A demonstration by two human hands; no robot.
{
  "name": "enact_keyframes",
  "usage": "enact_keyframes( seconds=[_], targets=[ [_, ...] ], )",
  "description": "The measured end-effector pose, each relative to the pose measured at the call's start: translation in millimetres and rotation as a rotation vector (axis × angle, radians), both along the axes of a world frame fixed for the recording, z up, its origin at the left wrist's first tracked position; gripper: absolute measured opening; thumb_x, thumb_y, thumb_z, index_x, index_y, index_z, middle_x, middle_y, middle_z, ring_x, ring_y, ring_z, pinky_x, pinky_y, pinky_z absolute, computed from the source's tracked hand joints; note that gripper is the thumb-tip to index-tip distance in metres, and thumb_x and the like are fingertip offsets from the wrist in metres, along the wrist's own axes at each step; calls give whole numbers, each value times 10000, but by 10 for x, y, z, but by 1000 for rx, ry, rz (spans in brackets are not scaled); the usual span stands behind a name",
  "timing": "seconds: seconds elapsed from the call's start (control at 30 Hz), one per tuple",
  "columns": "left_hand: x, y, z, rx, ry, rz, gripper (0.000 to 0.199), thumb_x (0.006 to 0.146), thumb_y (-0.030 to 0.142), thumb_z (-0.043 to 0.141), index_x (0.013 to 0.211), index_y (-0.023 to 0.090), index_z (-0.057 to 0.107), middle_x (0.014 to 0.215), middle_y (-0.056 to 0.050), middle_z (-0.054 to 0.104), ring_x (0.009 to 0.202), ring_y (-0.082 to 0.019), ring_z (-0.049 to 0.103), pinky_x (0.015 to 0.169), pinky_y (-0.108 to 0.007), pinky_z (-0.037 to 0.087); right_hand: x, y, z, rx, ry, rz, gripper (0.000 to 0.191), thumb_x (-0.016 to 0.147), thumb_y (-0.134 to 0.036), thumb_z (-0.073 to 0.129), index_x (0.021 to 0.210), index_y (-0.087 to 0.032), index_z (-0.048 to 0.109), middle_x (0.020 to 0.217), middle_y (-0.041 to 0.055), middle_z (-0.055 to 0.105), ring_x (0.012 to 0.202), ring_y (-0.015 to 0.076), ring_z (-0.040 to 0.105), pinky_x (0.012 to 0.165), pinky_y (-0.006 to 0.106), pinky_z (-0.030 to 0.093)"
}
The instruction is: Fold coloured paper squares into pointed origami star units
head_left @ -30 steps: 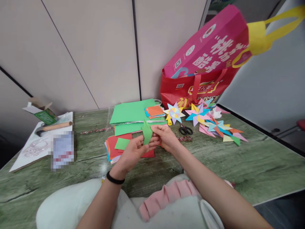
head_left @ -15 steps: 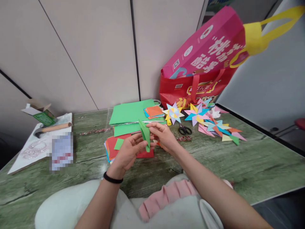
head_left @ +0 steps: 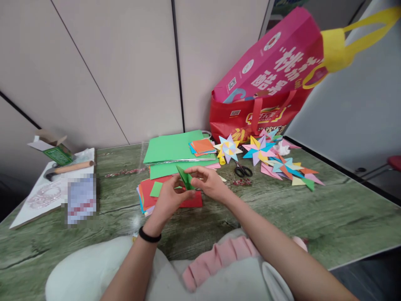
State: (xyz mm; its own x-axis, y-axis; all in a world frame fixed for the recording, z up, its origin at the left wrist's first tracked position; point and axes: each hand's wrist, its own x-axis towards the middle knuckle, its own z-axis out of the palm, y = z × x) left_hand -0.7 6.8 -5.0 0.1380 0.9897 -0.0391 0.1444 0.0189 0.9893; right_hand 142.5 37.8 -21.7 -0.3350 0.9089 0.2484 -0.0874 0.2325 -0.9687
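A small folded green paper [head_left: 185,177] is held up between my two hands, over the papers on the table. My left hand [head_left: 171,194] grips its left and lower side, thumb pointing right. My right hand [head_left: 208,182] has its fingers closed at the paper's upper right edge and hides part of it. Below them lies a stack of red and coloured paper [head_left: 193,201], with a small green square [head_left: 156,190] on top. Just behind, large green sheets [head_left: 172,148] carry a pile of small orange squares [head_left: 203,146].
Folded paper stars [head_left: 258,150] and a pastel star [head_left: 228,148] lie to the right, near black-handled scissors [head_left: 243,170]. A red bag [head_left: 232,115] and a pink bag [head_left: 269,58] stand behind. At left are a hammer [head_left: 73,168], a white board [head_left: 28,209] and a green box [head_left: 59,154].
The folded green paper has tipped and moved slightly left and down. My right hand has shifted left, closer to my left hand, covering more of the paper.
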Motion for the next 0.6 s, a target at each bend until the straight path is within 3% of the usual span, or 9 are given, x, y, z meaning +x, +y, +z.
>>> enact_keyframes(
  seconds=[0.1,0.2,0.33,0.6],
  targets=[
    [-18,11,-5,8,-20,-14,430,578,170,695,991,131,585,879,-69,670,763,-200,642,681,-332,522,-3,-3,-27,-10,-28,10,494,581,-371,741,996,-151,587,910,66,630,839,187,592,707,301,491],
    [-60,20,18,-39,-58,-49,412,592,200,700,982,127,589,899,-81,682,806,-213,642,697,-325,512,-1,7,-32,0,-54,-8,429,614,-304,718,989,-144,586,947,71,627,852,178,593,727,302,495],
    [-120,23,71,-94,-148,-55,484,608,219,702,1058,137,543,949,-93,674,803,-209,642,645,-296,509,32,25,-8,27,-82,1,365,646,-230,672,994,-157,591,1018,66,627,915,179,588,719,279,498],
    [-107,13,109,-92,-234,-8,437,621,186,658,1036,171,524,870,-38,674,707,-161,645,604,-260,504,47,21,-24,164,-246,-49,350,705,-115,552,1048,-167,604,1066,62,636,965,182,586,746,276,479]
  ],
)
